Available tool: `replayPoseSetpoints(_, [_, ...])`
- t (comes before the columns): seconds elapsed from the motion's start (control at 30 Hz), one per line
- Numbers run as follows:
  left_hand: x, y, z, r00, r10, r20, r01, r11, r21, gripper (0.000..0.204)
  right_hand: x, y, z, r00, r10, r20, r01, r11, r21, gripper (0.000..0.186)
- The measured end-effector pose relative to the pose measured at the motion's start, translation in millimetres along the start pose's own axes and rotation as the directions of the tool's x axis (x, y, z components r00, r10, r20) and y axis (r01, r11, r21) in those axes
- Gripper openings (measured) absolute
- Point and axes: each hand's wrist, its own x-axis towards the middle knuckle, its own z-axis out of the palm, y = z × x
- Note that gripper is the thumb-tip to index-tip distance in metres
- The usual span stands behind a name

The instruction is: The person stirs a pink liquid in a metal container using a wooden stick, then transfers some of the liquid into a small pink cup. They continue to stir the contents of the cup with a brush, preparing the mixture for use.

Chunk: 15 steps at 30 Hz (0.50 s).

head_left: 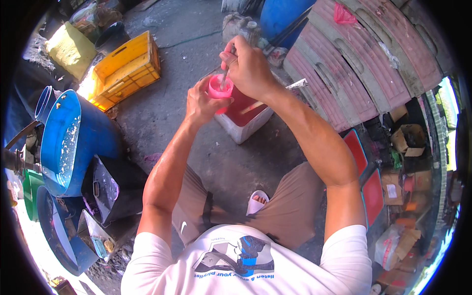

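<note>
Above the white tub's [241, 132] left edge, my left hand [200, 102] is wrapped round the pink cup [221, 87], mouth up, likely to steady it and stop spills. Right hand [246, 66] pinches the thin rod [224, 79] near its top, lower end in the cup. High grip probably keeps fingers clear of the contents; tub below should catch drips.

Bare left hand [201, 102], bare right hand [247, 66], and below them here's a white short-sleeved T-shirt [301, 248], blue-grey print [249, 255], brown trousers [292, 209], pale open-toed slipper [253, 207]!
</note>
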Motion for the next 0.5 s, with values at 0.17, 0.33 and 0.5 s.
replayPoseSetpoints(0.17, [-0.4, 5.2, -5.7, 0.999, 0.04, -0.035, -0.033, 0.985, 0.168, 0.081, -2.9, 12.8, 5.9, 0.986, -0.108, -0.127, 0.101, 0.993, -0.057, 0.016])
replayPoseSetpoints(0.33, [1.0, 5.0, -10.9, 0.992, 0.127, -0.003, -0.124, 0.976, 0.181, 0.077, -4.4, -3.3, 5.9, 0.994, -0.084, -0.068, 0.076, 0.99, -0.122, 0.017])
replayPoseSetpoints(0.5, [2.0, 7.9, -9.6, 0.987, 0.163, 0.007, -0.161, 0.967, 0.197, 0.074, -3.6, 4.9, 4.9, 0.989, -0.075, -0.126, 0.065, 0.995, -0.078, 0.018])
